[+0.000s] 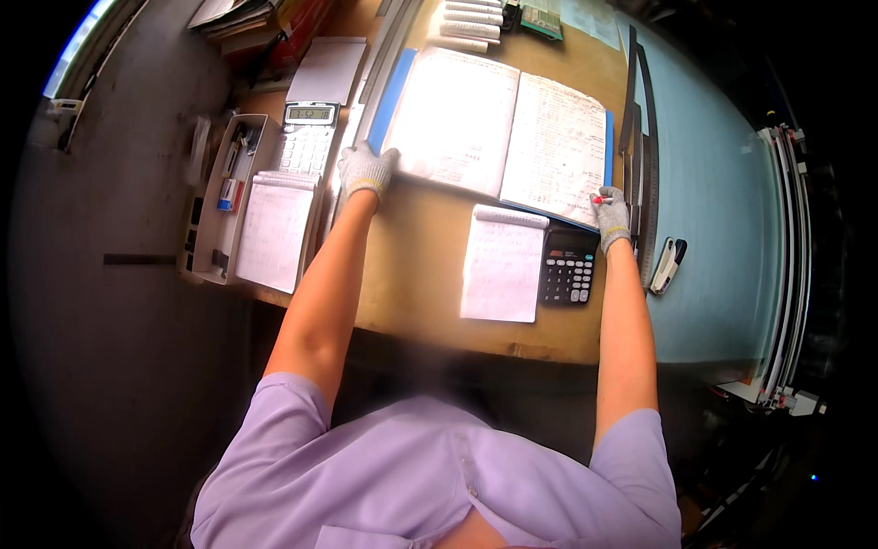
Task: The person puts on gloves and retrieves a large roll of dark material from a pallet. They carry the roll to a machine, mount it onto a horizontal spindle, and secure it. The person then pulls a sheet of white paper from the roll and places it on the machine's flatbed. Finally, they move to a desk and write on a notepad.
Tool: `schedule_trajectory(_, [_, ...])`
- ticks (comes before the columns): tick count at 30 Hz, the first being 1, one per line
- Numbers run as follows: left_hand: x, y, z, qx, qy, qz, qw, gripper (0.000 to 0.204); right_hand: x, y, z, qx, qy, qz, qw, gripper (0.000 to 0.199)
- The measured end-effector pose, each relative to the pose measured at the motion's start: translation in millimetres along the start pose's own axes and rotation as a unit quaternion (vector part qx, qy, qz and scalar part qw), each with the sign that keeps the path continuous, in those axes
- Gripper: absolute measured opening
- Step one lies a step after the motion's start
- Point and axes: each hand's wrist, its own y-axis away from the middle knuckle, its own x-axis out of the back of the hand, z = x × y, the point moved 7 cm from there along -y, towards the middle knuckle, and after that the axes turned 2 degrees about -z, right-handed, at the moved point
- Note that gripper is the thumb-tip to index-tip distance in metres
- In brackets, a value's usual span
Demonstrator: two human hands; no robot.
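An open ledger [462, 119] with handwritten pages and blue cover edges lies on the brown desk. My left hand [368, 172], in a grey knit glove, is closed about its lower left corner. The finger undersides are hidden. At the lower right corner, my gloved right hand [613, 220] has a red pen [601, 199] between its fingers and rests against the page edge. Below the ledger lie a spiral notepad [503, 265] with handwriting and, beside it, a black calculator [568, 267], close to my right hand.
Left of my left arm are a white calculator [306, 142], another notepad [274, 229] and a box of pens [229, 197]. A stapler [669, 265] lies on the pale blue surface [713, 201] at right. Rolled papers [469, 23] sit at the back.
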Motion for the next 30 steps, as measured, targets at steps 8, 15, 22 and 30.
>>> schedule_trajectory(8, [-19.0, 32.0, -12.0, -0.023, 0.09, 0.051, 0.994, 0.075, 0.3, -6.5, 1.8, 0.004, 0.009, 0.008, 1.0, 0.029])
schedule_trajectory(15, [-6.3, 58.3, -5.6, -0.05, 0.154, 0.136, 0.977, 0.082, 25.4, 17.6, 3.9, 0.059, -0.084, 0.012, 0.995, 0.034])
schedule_trajectory(22, [-62.5, 258.7, 66.5, -0.511, 0.005, -0.089, 0.855, 0.091, 26.7, 176.4, -22.4, 0.223, 0.02, 0.074, 0.972, 0.049])
schedule_trajectory(30, [-78.8, 279.1, 39.9, -0.475, -0.028, -0.14, 0.868, 0.074, -3.8, 213.8, -19.3, 0.235, 0.01, 0.059, 0.97, 0.046])
